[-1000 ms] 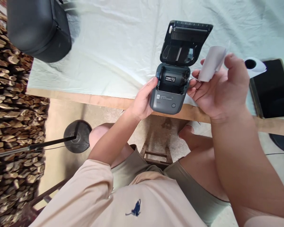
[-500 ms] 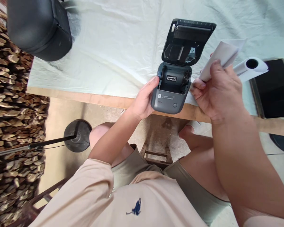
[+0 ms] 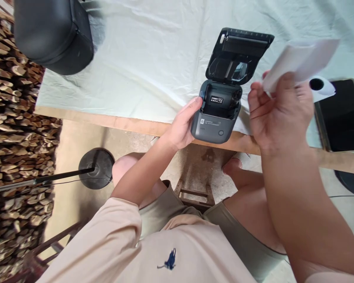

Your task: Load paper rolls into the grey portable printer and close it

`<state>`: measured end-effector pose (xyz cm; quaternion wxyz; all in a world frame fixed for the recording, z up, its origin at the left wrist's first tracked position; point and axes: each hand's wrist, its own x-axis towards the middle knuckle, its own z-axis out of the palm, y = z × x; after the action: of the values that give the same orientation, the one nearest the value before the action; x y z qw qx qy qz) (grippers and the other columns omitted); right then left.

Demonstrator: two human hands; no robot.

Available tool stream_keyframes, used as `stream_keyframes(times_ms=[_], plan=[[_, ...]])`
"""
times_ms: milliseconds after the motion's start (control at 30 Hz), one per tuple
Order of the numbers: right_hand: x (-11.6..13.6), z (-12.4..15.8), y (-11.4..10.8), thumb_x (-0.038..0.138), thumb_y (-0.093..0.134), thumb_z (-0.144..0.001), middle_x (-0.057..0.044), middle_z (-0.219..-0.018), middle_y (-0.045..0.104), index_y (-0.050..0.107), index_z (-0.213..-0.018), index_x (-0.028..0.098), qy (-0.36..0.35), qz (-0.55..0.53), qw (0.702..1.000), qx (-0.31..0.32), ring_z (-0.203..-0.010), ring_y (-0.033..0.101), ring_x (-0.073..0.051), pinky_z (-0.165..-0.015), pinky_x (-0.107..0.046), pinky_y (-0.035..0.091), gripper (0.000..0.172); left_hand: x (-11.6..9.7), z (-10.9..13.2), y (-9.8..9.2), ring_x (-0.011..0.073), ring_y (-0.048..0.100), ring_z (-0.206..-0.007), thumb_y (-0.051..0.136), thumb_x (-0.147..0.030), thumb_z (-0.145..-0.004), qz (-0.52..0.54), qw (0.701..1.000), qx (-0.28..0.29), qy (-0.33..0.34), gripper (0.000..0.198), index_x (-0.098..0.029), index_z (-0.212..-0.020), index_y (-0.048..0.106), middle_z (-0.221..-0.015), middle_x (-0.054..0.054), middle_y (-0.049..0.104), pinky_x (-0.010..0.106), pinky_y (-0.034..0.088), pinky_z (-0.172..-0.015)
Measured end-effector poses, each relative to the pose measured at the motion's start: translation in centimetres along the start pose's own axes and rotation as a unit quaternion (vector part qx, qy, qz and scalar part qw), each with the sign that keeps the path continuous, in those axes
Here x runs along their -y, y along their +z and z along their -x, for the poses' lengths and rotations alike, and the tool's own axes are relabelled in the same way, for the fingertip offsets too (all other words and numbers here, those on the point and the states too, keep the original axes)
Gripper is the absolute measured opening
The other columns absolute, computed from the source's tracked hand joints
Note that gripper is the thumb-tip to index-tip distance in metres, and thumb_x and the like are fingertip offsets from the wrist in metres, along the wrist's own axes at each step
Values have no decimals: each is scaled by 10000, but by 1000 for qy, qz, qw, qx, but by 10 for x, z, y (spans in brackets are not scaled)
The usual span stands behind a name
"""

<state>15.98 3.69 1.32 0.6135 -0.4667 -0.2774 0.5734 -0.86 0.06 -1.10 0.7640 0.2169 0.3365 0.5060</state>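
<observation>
My left hand (image 3: 185, 122) grips the left side of a dark grey label printer (image 3: 214, 129) at the table's front edge. The printer's lid (image 3: 238, 57) is flipped up, and a label with print shows inside its bare paper bay. To the right of the printer, my right hand (image 3: 283, 106) pinches a folded piece of white paper (image 3: 297, 59), which is slightly blurred. Behind that hand lies a white paper roll (image 3: 327, 90) with a black core, partly hidden by my fingers and the paper.
A black rounded case (image 3: 53, 35) stands at the table's back left. A dark-screened tablet or phone (image 3: 343, 114) lies at the right. The table has a pale cloth (image 3: 141, 59) and a wooden front edge (image 3: 120, 125). Stacked firewood (image 3: 17, 157) and a round stand base (image 3: 96, 169) are at left.
My right hand has moved right, away from the printer, with the folded paper, now covering more of the roll. My left hand still holds the printer, which sits slightly farther right in view.
</observation>
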Motion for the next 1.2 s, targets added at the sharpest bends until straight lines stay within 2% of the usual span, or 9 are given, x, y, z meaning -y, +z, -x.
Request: stream_keyframes(times_ms=[67, 100, 200, 300, 367, 433, 767, 1100, 1200], plan=[[0, 7, 2, 364, 573, -909, 45, -1018, 572, 511, -1017, 282, -118, 42, 992, -10, -803, 686, -59, -773, -242, 581, 150, 1, 0, -1, 253, 621, -1279, 541, -406, -936, 0, 1000, -11, -4, 236, -196, -922, 648, -1063, 8, 739, 366, 589, -1019], [0, 12, 2, 386, 575, -912, 41, -1060, 577, 545, -1048, 311, -186, 97, 978, -1, -873, 698, -86, -816, -278, 589, 158, 1, 0, -2, 258, 633, -1262, 550, -420, -930, -3, 1000, -18, -6, 244, -196, -918, 646, -1035, 12, 739, 374, 591, -1008], [-1, 25, 0, 387, 550, -937, 47, -1190, 603, 606, -1148, 413, -323, 295, 896, 71, -1128, 638, -132, -1023, -353, 535, 219, 2, 1, -3, 258, 669, -1194, 559, -451, -922, -27, 999, -20, -5, 262, -203, -938, 643, -937, 12, 724, 378, 597, -965], [-3, 30, -4, 329, 545, -927, 24, -1223, 640, 597, -1215, 404, -351, 424, 821, 149, -1219, 577, -179, -1119, -422, 442, 303, 3, 1, -4, 228, 698, -1111, 558, -440, -927, -49, 999, -6, 19, 248, -209, -967, 640, -887, -1, 693, 347, 597, -921], [-4, 28, -5, 348, 521, -919, -6, -1210, 659, 606, -1200, 362, -346, 497, 780, 159, -1229, 570, -225, -1120, -478, 412, 293, 3, 1, -3, 203, 710, -1050, 565, -434, -926, -53, 998, 0, 33, 242, -209, -980, 638, -871, -7, 674, 314, 597, -884], [-3, 25, -5, 379, 511, -908, -20, -1189, 673, 621, -1159, 334, -334, 539, 759, 146, -1235, 567, -253, -1108, -503, 406, 277, 3, 2, -3, 181, 714, -990, 578, -433, -920, -59, 998, 2, 38, 248, -210, -1008, 641, -873, -9, 666, 285, 598, -842], [0, 22, -11, 315, 576, -798, -14, -1057, 708, 649, -1045, 289, -369, 583, 714, 118, -1084, 619, -257, -1005, -476, 464, 259, 3, 2, 1, 165, 718, -924, 621, -426, -898, -59, 998, -8, 19, 234, -228, -1020, 645, -908, 1, 682, 240, 593, -741], [0, 18, -15, 262, 613, -726, -16, -924, 700, 668, -1023, 280, -380, 565, 719, 139, -968, 618, -251, -932, -443, 487, 302, 3, 2, 2, 130, 699, -839, 626, -445, -891, -74, 997, 3, 27, 241, -235, -1009, 649, -894, -7, 682, 211, 579, -702], [-1, 17, -17, 250, 606, -747, -14, -1021, 705, 685, -1034, 287, -368, 564, 725, 147, -1006, 618, -253, -949, -453, 484, 301, 3, 2, 3, 123, 694, -822, 622, -437, -895, -70, 997, 2, 26, 235, -230, -1003, 645, -886, -12, 674, 210, 569, -696]])
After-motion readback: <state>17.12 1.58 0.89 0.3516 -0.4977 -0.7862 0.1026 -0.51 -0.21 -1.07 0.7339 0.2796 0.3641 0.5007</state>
